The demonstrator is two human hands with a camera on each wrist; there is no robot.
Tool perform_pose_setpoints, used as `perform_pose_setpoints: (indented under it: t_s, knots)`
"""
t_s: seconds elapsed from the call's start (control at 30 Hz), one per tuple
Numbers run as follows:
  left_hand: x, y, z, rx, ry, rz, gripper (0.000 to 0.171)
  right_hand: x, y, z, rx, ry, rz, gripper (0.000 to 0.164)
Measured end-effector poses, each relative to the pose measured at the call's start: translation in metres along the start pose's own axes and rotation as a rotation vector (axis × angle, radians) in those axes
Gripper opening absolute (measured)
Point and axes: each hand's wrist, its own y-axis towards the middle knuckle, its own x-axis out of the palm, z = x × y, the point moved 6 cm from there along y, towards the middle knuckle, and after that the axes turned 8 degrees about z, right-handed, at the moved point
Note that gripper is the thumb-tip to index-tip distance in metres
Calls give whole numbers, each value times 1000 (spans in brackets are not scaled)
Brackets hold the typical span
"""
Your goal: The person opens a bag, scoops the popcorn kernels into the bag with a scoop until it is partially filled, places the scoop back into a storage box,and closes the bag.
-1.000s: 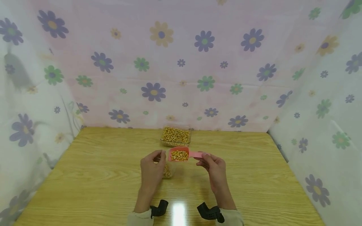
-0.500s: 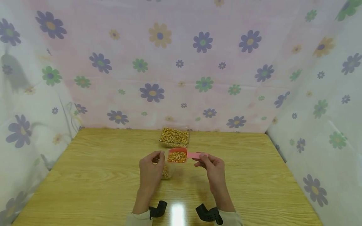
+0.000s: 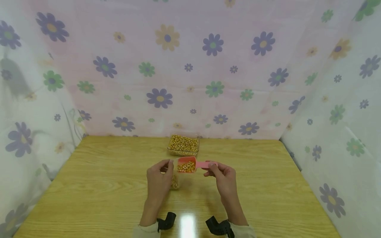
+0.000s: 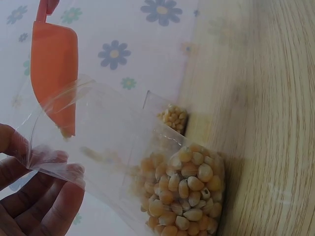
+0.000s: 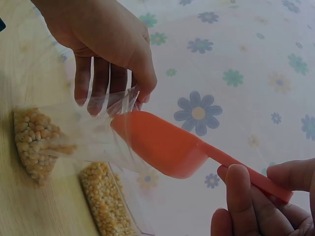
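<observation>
My left hand (image 3: 159,181) pinches the top edge of a clear plastic bag (image 4: 108,118), whose mouth is spread. Corn kernels (image 4: 184,191) fill the bag's bottom, which stands on the table. My right hand (image 3: 227,181) grips the handle of a pink-orange scoop (image 5: 160,145) between thumb and fingers. Tilted downward, the scoop has its lip at the bag's mouth and kernels still in its bowl. A kernel shows at the lip in the left wrist view, and a blurred streak of kernels runs inside the bag. In the head view, the left hand hides much of the bag.
Behind the hands, near the table's back edge, a clear rectangular container (image 3: 183,153) holds many corn kernels. The wood-grain table (image 3: 104,185) is bordered by flower-printed curtains (image 3: 134,66) at the back and sides.
The scoop has tipped further toward the bag, and its kernels have shifted and become fewer. The right hand has turned slightly; the left hand keeps its hold on the bag.
</observation>
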Motion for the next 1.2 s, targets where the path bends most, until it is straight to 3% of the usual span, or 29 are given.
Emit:
perform_pose_setpoints:
  t_s: [0.67, 1.03, 1.2]
  knots:
    - [-3, 3, 1, 24, -14, 10, 15, 5, -9, -18, -153, -61, -18, 22]
    - [-4, 4, 1, 41, 5, 18, 14, 3, -17, -31, -239, -84, 22, 20]
    - [-3, 4, 0, 20, -1, 15, 15, -5, -13, -31, -247, -62, 109, 20]
